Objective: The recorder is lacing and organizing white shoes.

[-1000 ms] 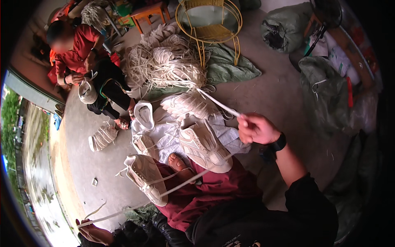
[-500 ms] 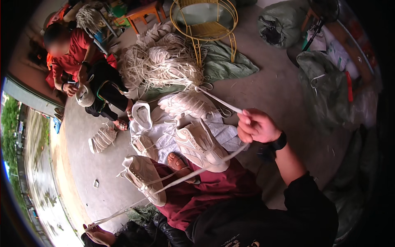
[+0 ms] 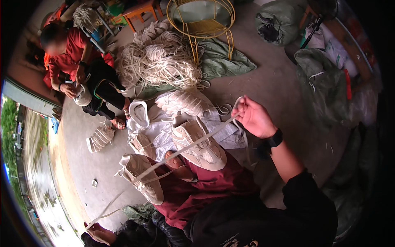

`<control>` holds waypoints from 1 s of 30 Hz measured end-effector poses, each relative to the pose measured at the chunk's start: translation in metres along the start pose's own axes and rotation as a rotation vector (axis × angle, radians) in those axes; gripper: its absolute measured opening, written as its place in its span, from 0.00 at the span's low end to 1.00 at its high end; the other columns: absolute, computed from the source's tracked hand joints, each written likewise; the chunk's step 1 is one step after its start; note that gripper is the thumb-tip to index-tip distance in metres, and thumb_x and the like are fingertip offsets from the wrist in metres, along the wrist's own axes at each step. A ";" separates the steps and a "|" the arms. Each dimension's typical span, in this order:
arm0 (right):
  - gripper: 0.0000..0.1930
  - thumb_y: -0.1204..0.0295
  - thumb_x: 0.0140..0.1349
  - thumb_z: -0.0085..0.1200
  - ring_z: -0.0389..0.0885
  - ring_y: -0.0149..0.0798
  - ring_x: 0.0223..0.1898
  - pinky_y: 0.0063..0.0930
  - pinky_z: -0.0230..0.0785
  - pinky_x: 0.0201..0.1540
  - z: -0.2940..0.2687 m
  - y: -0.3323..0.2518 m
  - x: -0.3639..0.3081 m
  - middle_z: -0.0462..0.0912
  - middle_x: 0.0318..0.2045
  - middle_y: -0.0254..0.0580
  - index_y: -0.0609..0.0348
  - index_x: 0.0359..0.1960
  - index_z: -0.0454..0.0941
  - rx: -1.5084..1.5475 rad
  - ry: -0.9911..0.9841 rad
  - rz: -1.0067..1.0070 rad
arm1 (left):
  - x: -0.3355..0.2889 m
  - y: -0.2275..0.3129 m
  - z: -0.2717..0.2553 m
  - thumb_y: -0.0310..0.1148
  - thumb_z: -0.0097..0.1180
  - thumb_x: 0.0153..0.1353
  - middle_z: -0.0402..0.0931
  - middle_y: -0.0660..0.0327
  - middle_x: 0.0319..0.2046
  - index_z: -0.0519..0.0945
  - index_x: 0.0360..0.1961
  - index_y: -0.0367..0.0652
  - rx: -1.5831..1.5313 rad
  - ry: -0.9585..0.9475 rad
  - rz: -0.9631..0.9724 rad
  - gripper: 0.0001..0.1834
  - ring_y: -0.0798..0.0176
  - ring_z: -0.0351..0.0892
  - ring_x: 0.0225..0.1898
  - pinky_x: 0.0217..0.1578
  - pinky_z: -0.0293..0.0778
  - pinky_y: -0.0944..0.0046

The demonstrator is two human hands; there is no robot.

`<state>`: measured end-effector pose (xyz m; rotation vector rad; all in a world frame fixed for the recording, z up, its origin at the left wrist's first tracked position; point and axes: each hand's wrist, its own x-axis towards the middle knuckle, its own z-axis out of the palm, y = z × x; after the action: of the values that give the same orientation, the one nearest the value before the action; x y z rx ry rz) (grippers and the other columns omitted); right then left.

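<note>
A flat off-white shoelace [image 3: 162,162] stretches diagonally between my hands, over two beige sneakers. My right hand [image 3: 256,119] pinches it at the right, and a loose length hangs below the fingers. At the lower left edge my left hand [image 3: 101,234] holds the lace's other end, its fingers partly cut off by the dark rim. One sneaker [image 3: 201,146] rests toe toward me on my dark red trousers. The other sneaker [image 3: 144,179] lies to its left, with a thinner lace strand at its eyelets.
A bundled sneaker with wrapped laces [image 3: 183,102], a white shoe [image 3: 140,114] and another beige shoe [image 3: 141,145] lie on a white cloth. Beyond is a heap of laces [image 3: 160,61] beside a yellow chair [image 3: 201,31]. A seated person [image 3: 74,53] handles a shoe. Green sacks [image 3: 317,78] stand right.
The lace that ran from the heap to my right hand has come away, and its loose part now hangs from that hand. My right hand has risen slightly; the lace lies straighter across the sneakers.
</note>
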<state>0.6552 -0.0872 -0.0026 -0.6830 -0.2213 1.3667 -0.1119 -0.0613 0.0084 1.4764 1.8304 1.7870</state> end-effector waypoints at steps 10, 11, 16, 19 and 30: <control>0.08 0.69 0.68 0.45 0.74 0.34 0.34 0.28 0.67 0.47 -0.093 -0.026 -0.015 0.74 0.25 0.30 0.51 0.29 0.71 0.231 0.345 -0.021 | 0.004 -0.005 0.002 0.35 0.42 0.70 0.73 0.47 0.53 0.67 0.58 0.27 0.024 -0.048 -0.055 0.22 0.54 0.75 0.53 0.57 0.72 0.59; 0.08 0.69 0.68 0.44 0.74 0.34 0.34 0.28 0.67 0.46 -0.107 -0.030 -0.016 0.74 0.25 0.30 0.51 0.29 0.71 0.234 0.368 -0.049 | 0.009 -0.002 0.010 0.33 0.41 0.70 0.73 0.47 0.52 0.68 0.56 0.27 -0.097 0.157 -0.294 0.21 0.52 0.76 0.52 0.57 0.73 0.58; 0.10 0.68 0.69 0.43 0.72 0.34 0.28 0.29 0.69 0.39 -0.178 -0.054 -0.017 0.72 0.21 0.31 0.51 0.27 0.70 0.185 0.508 -0.163 | 0.026 -0.052 -0.035 0.30 0.47 0.67 0.77 0.46 0.47 0.74 0.50 0.27 -0.255 0.496 -0.605 0.16 0.51 0.79 0.50 0.54 0.77 0.60; 0.10 0.68 0.69 0.45 0.69 0.34 0.24 0.29 0.68 0.33 -0.221 -0.060 -0.019 0.69 0.19 0.32 0.51 0.27 0.69 0.250 0.652 -0.170 | 0.039 -0.086 -0.092 0.28 0.48 0.66 0.77 0.47 0.48 0.75 0.49 0.28 -0.465 0.459 -0.686 0.15 0.52 0.79 0.50 0.53 0.78 0.61; 0.10 0.72 0.66 0.37 0.60 0.28 0.13 0.23 0.57 0.15 -0.368 -0.066 -0.101 0.66 0.15 0.28 0.51 0.29 0.72 0.159 1.057 -0.229 | 0.043 -0.083 -0.064 0.40 0.41 0.70 0.68 0.51 0.55 0.65 0.60 0.33 -0.303 0.431 -0.754 0.24 0.52 0.71 0.55 0.58 0.70 0.56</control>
<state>0.8809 -0.3029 -0.2316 -1.1113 0.6285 0.6588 -0.2200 -0.0536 -0.0235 0.2248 1.8141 1.9069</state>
